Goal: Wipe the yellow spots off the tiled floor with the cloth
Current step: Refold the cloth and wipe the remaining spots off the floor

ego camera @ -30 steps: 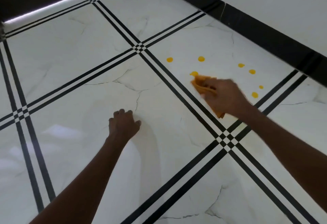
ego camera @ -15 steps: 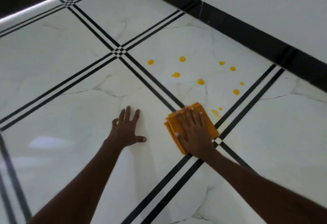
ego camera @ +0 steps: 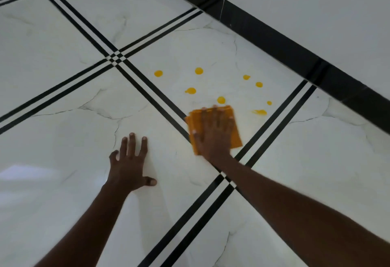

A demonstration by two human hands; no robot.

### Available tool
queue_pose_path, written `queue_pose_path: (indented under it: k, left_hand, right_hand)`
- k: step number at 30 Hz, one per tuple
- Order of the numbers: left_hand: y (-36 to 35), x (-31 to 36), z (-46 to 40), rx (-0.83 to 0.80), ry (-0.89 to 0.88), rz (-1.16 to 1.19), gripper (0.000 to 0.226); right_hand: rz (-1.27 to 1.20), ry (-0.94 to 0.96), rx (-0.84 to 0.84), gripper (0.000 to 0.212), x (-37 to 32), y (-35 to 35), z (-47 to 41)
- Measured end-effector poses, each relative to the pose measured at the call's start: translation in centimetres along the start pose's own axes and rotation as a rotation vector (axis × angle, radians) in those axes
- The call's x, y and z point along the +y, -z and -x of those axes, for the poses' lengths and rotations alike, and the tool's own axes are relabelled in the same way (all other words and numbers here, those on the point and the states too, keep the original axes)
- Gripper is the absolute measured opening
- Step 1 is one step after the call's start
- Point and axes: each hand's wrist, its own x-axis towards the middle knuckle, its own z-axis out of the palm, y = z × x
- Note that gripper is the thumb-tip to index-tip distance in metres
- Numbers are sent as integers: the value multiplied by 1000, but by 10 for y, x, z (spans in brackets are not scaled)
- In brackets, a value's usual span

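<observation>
Cloth (folded), flat under right hand

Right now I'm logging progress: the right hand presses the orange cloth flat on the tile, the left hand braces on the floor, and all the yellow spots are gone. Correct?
Not quite. The head view shows yellow spots on the tile beyond the orange cloth. The right hand does press it flat, and the left hand braces on the floor.

Orange cloth, yellow spots
</observation>
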Motion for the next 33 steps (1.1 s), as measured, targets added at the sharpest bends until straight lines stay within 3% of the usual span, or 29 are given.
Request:
queue_pose_path:
  k: [2, 5, 13, 16, 21, 23, 27, 31, 33]
  left_hand:
    - [1, -2, 3, 5, 5, 12, 141]
    - [4, 1, 4, 19, 8, 30, 142]
    - [16, 3, 4, -44, 16, 69, 142]
    - [37, -13, -10, -161, -23, 152, 133]
    - [72, -41, -35, -225, -29, 214, 121]
    - [74, -43, -39, -206, -17, 216, 118]
    - [65, -39, -44, -191, -14, 193, 122]
    - [73, -35, -52, -123, 27, 156, 124]
    - [82, -33, -59, -92, 53, 107, 128]
  right_hand:
    - [-10, 133, -39, 77, -17, 0, 23]
    - [37, 165, -34, 78, 28, 2, 60]
    - [111, -207, 1, 78, 163, 26, 49]
    - [80, -368, 6, 78, 184, 27, 18]
    - [-32, -455, -19, 82, 182, 34, -68]
    - [-65, -403, -42, 83, 164, 34, -107]
    - [-87, -119, -73, 82, 78, 20, -167]
    - [-66, 146, -74, 80, -24, 3, -171]
    - [-63, 227, -82, 79, -36, 0, -161]
